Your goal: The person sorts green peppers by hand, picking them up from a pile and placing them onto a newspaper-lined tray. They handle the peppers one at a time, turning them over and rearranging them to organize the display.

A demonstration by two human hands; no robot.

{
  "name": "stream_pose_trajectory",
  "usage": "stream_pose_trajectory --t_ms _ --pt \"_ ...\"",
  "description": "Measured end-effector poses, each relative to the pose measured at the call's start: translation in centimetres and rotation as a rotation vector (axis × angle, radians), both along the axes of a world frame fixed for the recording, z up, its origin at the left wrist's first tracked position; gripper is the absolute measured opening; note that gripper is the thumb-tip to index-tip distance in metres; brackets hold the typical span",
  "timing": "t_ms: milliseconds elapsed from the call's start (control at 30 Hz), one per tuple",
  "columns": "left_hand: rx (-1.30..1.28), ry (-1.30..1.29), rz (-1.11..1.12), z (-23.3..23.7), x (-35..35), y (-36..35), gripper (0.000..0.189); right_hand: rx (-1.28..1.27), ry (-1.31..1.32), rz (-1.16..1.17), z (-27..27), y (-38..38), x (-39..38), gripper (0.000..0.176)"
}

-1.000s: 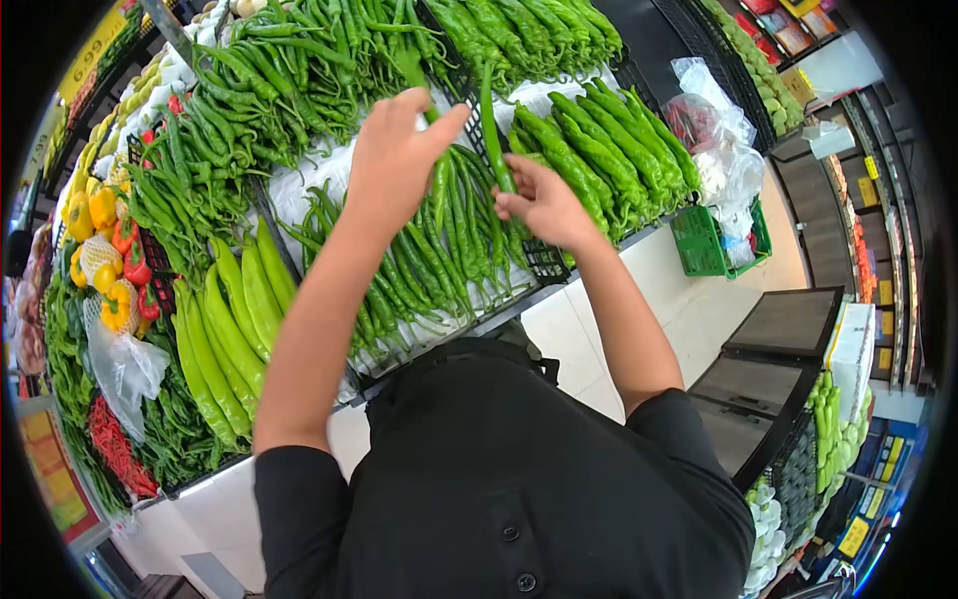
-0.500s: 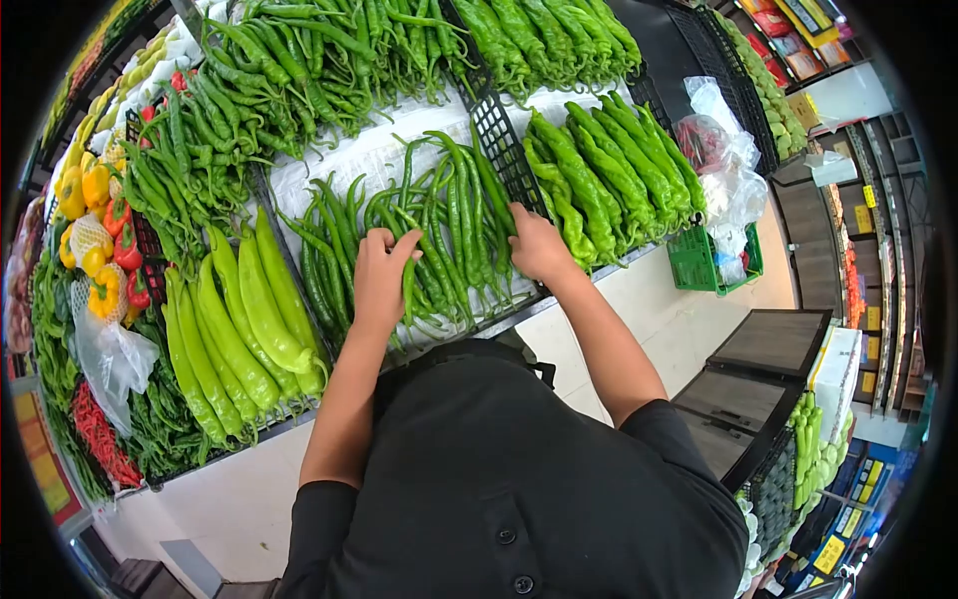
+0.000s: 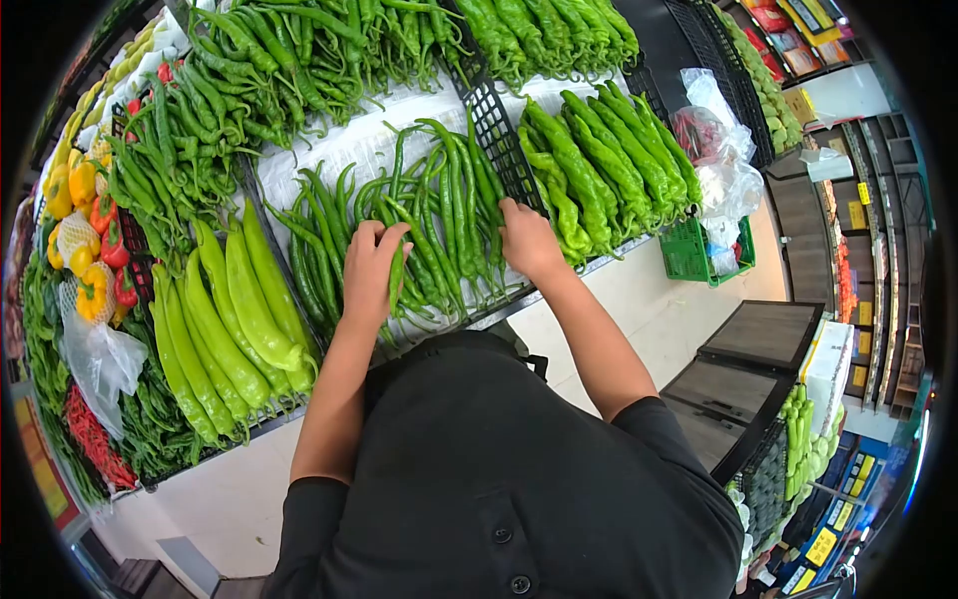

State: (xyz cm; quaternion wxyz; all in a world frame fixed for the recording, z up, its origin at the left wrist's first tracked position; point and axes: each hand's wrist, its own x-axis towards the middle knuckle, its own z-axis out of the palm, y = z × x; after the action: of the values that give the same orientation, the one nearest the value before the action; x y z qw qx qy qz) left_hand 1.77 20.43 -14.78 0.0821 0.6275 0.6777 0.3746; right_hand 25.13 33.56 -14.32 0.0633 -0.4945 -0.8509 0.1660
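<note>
Long thin green chili peppers lie in a row on white lining in a black crate section. My left hand is over the near left part of the row, its fingers closed around a green chili pepper that shows beside the thumb. At the right end of the row, my right hand is curled against the chilies beside the black mesh divider. Its fingertips are partly hidden, so what they grip cannot be made out.
Pale green long peppers lie left, wrinkled green peppers right. More chilies are heaped behind. Bell peppers and red chilies are far left. A green basket with plastic bags stands right.
The view has shifted slightly, so the display sits a little further left and higher. Both hands stay at the same places in the chili row, with the left fingers slightly more closed.
</note>
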Motion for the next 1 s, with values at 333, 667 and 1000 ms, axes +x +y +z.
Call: stream_pose_trajectory --t_ms 333,667,1000 --pt "0.046 -0.005 0.0 0.2 0.2 0.0 0.023 -0.132 -0.099 0.069 1.9 1.9 1.0 0.043" --pt "0.007 -0.01 0.008 0.3 0.3 -0.3 0.031 -0.2 -0.08 0.077 2.5 2.2 1.1 0.04" --pt "0.086 -0.032 -0.055 4.1 1.6 -0.1 0.032 -0.101 -0.243 0.042 2.7 0.2 -0.2 0.051"
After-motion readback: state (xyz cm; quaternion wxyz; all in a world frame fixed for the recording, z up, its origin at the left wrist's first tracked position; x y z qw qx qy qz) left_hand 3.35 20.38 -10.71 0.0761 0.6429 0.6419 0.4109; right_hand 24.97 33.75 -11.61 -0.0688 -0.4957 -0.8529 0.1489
